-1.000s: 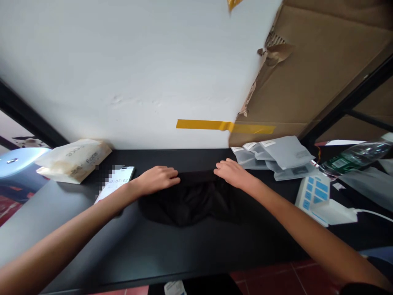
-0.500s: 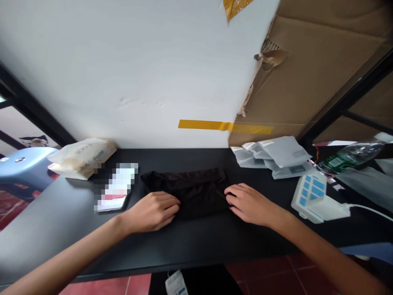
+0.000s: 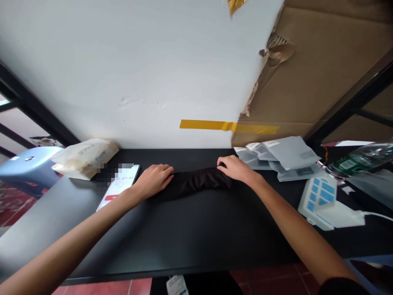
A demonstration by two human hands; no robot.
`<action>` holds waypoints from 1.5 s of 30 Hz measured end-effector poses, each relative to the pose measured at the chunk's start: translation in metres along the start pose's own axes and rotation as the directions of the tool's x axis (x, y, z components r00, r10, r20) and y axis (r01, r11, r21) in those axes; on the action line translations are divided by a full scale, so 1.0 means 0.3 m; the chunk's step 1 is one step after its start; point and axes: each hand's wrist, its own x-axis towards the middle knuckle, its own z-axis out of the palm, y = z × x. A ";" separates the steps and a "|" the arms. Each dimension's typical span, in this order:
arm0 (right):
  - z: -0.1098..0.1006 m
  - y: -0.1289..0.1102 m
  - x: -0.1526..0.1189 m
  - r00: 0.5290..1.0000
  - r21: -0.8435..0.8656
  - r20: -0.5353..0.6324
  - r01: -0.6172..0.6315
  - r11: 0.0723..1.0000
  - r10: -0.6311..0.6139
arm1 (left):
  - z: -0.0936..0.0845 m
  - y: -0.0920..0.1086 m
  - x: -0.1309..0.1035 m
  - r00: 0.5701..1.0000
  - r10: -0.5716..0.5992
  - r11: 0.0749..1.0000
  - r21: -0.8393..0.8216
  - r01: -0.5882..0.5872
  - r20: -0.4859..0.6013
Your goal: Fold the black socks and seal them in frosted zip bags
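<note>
I see the black cloth roll (image 3: 196, 183) lying across the counter (image 3: 196, 241) near the wall at twelve o'clock. My left hand (image 3: 154, 179) presses flat on its nine o'clock end, my right hand (image 3: 232, 168) curls over the three o'clock end. It looks soft, light and limp, so I judge both ends the best hold.

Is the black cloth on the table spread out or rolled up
Rolled up: the black cloth lies as a narrow bundle between both hands.
</note>
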 end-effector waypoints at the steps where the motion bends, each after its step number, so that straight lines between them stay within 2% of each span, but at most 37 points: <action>1: 0.009 -0.010 0.007 1.000 -0.087 -0.003 -0.027 0.996 0.027 | 0.014 -0.005 -0.001 1.000 -0.005 1.000 0.008 0.005 0.007; 3: 0.015 -0.058 0.009 0.997 -0.251 -0.069 -0.057 0.966 0.040 | 0.037 -0.005 -0.005 1.000 -0.011 1.000 0.005 0.011 0.000; 5: 0.022 -0.140 0.006 0.987 -0.307 -0.158 -0.016 0.952 -0.034 | 0.044 0.004 -0.007 1.000 -0.029 0.999 -0.013 0.029 -0.001; 7: 0.052 -0.238 0.005 0.966 -0.229 -0.189 0.132 0.964 -0.178 | 0.030 0.014 -0.004 0.997 -0.081 0.997 -0.016 0.081 0.012; 9: 0.111 -0.325 0.011 0.926 -0.097 -0.167 0.328 0.940 -0.340 | 0.000 0.017 -0.003 0.987 -0.160 0.987 0.021 0.160 0.024; 11: 0.188 -0.380 0.020 0.903 -0.019 -0.127 0.412 0.911 -0.411 | -0.032 0.003 -0.010 0.971 -0.229 0.972 0.073 0.224 0.064; 15: 0.303 -0.392 0.025 0.919 0.043 -0.089 0.389 0.920 -0.384 | -0.059 -0.072 -0.048 0.940 -0.276 0.961 0.091 0.262 0.199; 17: 0.319 -0.382 0.023 0.925 0.055 -0.096 0.373 0.926 -0.367 | -0.067 -0.112 -0.058 0.934 -0.247 0.967 0.011 0.253 0.256; 19: 0.318 -0.379 0.023 0.929 0.067 -0.097 0.364 0.929 -0.357 | -0.096 -0.135 -0.046 0.921 -0.210 0.952 -0.147 0.270 0.329; 21: 0.314 -0.384 0.022 0.936 0.075 -0.106 0.344 0.936 -0.336 | -0.149 -0.131 -0.010 0.909 -0.200 0.846 -0.403 0.349 0.366; 22: 0.312 -0.387 0.021 0.942 0.078 -0.115 0.325 0.942 -0.315 | -0.179 -0.120 0.013 0.908 -0.197 0.740 -0.552 0.385 0.369; 24: 0.311 -0.394 0.017 0.952 0.087 -0.138 0.287 0.954 -0.274 | -0.222 -0.089 0.056 0.930 -0.168 0.428 -0.826 0.367 0.326; 25: 0.310 -0.397 0.013 0.955 0.095 -0.146 0.272 0.958 -0.257 | -0.228 -0.074 0.073 0.944 -0.133 0.294 -0.898 0.328 0.301; 26: 0.310 -0.400 0.009 0.959 0.106 -0.146 0.259 0.960 -0.243 | -0.220 -0.062 0.084 0.955 -0.112 0.216 -0.932 0.293 0.274; 27: 0.309 -0.402 0.004 0.963 0.118 -0.142 0.247 0.962 -0.230 | -0.200 -0.054 0.090 0.960 -0.114 0.204 -0.940 0.273 0.255; 28: 0.308 -0.404 -0.001 0.968 0.132 -0.137 0.230 0.964 -0.212 | -0.169 -0.049 0.091 0.958 -0.144 0.246 -0.929 0.278 0.249; 30: 0.307 -0.407 -0.007 0.976 0.163 -0.132 0.194 0.967 -0.173 | -0.093 -0.039 0.086 0.931 -0.251 0.401 -0.847 0.349 0.264; 32: 0.309 -0.411 -0.008 0.976 0.189 -0.149 0.188 0.964 -0.161 | -0.026 -0.016 0.077 0.901 -0.231 0.456 -0.777 0.434 0.367; 33: 0.311 -0.413 -0.007 0.973 0.199 -0.160 0.200 0.960 -0.169 | -0.002 0.003 0.074 0.898 -0.223 0.494 -0.750 0.440 0.380; 36: 0.313 -0.414 0.000 0.966 0.215 -0.178 0.224 0.951 -0.187 | 0.027 0.074 0.077 0.921 -0.249 0.560 -0.731 0.390 0.300; 38: 0.306 -0.405 0.004 0.967 0.210 -0.162 0.231 0.950 -0.199 | 0.033 0.113 0.090 0.918 -0.288 0.509 -0.768 0.389 0.274; 42: 0.259 -0.348 -0.001 0.958 0.161 -0.143 0.272 0.949 -0.250 | 0.069 0.131 0.115 0.891 -0.299 0.273 -0.864 0.424 0.342; 44: 0.227 -0.305 -0.017 0.952 0.106 -0.147 0.284 0.953 -0.267 | 0.094 0.112 0.116 0.898 -0.299 0.229 -0.890 0.395 0.322; 45: 0.213 -0.282 -0.029 0.955 0.067 -0.145 0.272 0.960 -0.261 | 0.102 0.096 0.112 0.904 -0.304 0.239 -0.894 0.378 0.301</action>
